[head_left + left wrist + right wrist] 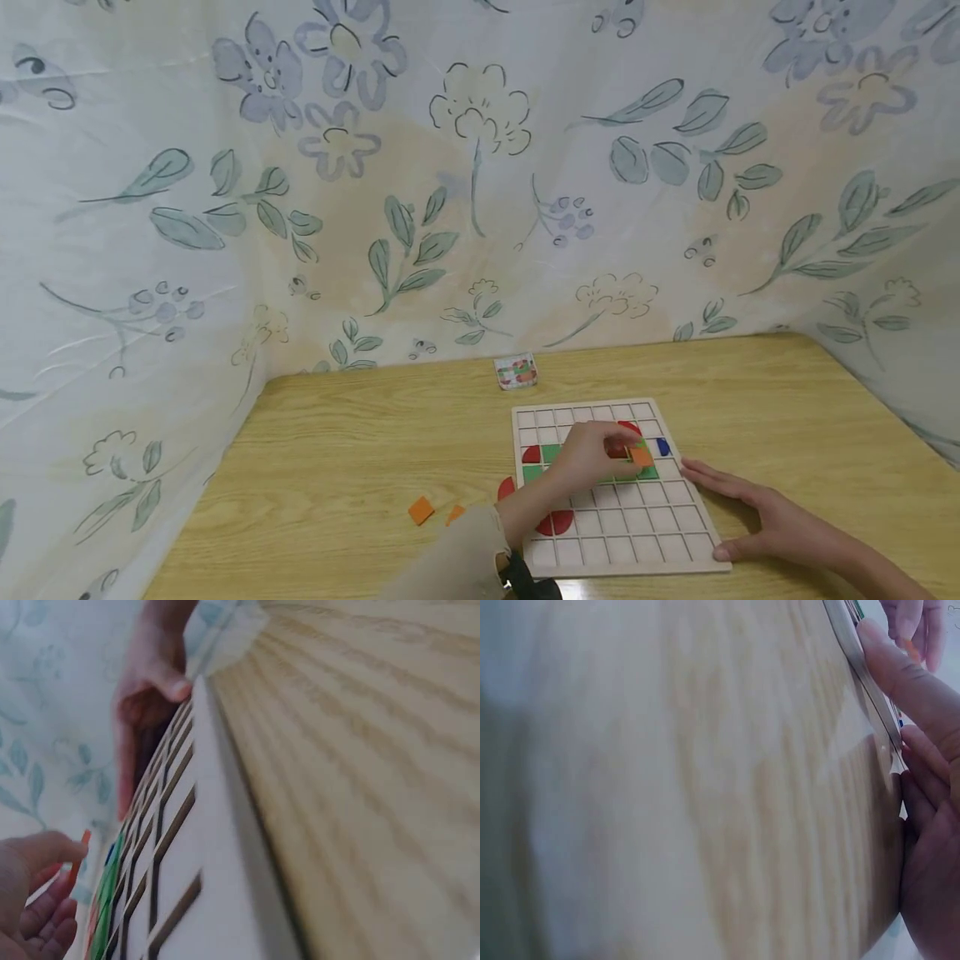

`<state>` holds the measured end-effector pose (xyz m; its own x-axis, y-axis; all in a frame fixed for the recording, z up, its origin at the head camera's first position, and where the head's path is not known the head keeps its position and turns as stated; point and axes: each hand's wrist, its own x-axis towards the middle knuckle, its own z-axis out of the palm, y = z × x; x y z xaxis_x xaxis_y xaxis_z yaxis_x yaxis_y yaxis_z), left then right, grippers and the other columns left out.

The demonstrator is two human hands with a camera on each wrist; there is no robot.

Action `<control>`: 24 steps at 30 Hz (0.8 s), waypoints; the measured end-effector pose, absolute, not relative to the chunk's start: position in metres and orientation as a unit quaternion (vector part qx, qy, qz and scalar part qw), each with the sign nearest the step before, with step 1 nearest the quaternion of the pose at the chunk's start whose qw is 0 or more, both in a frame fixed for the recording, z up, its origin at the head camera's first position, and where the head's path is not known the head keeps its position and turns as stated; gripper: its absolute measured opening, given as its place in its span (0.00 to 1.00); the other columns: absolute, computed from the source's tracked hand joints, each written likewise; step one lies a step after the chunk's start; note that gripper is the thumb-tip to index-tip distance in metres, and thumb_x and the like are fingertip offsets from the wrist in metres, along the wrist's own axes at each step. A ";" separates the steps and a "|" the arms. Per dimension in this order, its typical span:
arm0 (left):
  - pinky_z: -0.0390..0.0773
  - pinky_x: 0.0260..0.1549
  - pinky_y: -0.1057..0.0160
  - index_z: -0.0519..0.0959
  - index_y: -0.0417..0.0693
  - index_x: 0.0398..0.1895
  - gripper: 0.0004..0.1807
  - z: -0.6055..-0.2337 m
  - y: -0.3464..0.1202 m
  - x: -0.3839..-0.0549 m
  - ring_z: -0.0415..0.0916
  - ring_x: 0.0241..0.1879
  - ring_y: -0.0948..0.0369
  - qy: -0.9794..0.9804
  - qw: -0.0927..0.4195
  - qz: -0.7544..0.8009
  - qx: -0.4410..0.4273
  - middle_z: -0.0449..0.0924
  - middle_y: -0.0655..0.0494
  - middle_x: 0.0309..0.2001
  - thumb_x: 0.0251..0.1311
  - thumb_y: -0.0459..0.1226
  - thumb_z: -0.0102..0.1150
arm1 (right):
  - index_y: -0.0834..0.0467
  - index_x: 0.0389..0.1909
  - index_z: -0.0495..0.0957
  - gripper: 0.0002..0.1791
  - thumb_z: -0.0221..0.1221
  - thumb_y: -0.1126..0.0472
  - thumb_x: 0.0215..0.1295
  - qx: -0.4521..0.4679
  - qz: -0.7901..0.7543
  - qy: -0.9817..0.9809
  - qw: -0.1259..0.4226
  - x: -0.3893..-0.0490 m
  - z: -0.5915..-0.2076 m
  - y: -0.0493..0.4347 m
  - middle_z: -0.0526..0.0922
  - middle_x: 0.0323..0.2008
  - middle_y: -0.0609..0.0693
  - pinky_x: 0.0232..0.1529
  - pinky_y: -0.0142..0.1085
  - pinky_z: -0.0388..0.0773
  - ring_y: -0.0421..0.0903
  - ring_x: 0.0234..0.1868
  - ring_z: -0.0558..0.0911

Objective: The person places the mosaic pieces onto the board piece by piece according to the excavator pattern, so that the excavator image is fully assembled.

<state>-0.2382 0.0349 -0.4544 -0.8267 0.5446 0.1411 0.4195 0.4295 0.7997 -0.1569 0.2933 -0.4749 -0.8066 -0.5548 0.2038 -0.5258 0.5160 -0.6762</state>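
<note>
In the head view my left hand pinches an orange square tile between thumb and fingertips. It holds the tile over green pieces near the right side of a white gridded board. The left wrist view shows that orange tile edge-on, close above the board's surface. My right hand lies along the board's right edge, its thumb at the near corner and its fingers stretched along the side. Red rounded pieces, green squares and a blue half-round piece sit on the grid.
Two loose orange tiles, one of them a square, lie on the wooden table left of the board. A small patterned card lies behind the board. Floral cloth hangs around the table's back and sides.
</note>
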 end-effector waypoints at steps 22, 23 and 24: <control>0.62 0.31 0.81 0.83 0.61 0.39 0.14 -0.460 0.072 -0.232 0.68 0.31 0.79 0.897 -0.002 0.286 0.338 0.80 0.75 0.32 0.45 0.42 0.70 | 0.59 0.66 0.61 0.46 0.69 0.51 0.46 -0.309 -0.391 0.867 0.017 -0.157 -0.478 0.294 0.60 0.68 0.54 0.51 0.11 0.47 0.18 0.64 0.50; 0.62 0.32 0.81 0.83 0.61 0.39 0.14 -0.460 0.072 -0.231 0.68 0.31 0.79 0.897 -0.002 0.285 0.339 0.80 0.75 0.33 0.45 0.42 0.70 | 0.59 0.66 0.61 0.46 0.69 0.51 0.45 -0.309 -0.392 0.867 0.017 -0.157 -0.478 0.294 0.60 0.68 0.54 0.51 0.11 0.47 0.18 0.63 0.50; 0.62 0.33 0.81 0.83 0.61 0.39 0.14 -0.460 0.072 -0.231 0.69 0.31 0.79 0.897 -0.002 0.284 0.340 0.80 0.75 0.33 0.45 0.43 0.70 | 0.59 0.66 0.61 0.46 0.69 0.51 0.45 -0.308 -0.393 0.866 0.017 -0.157 -0.478 0.294 0.60 0.67 0.55 0.51 0.11 0.47 0.18 0.63 0.50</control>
<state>-0.2314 0.0723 -0.4598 -0.7689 0.6084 0.1966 0.6108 0.6080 0.5072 -0.1568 0.2940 -0.4778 -0.8096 -0.5473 0.2121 -0.5199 0.5009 -0.6920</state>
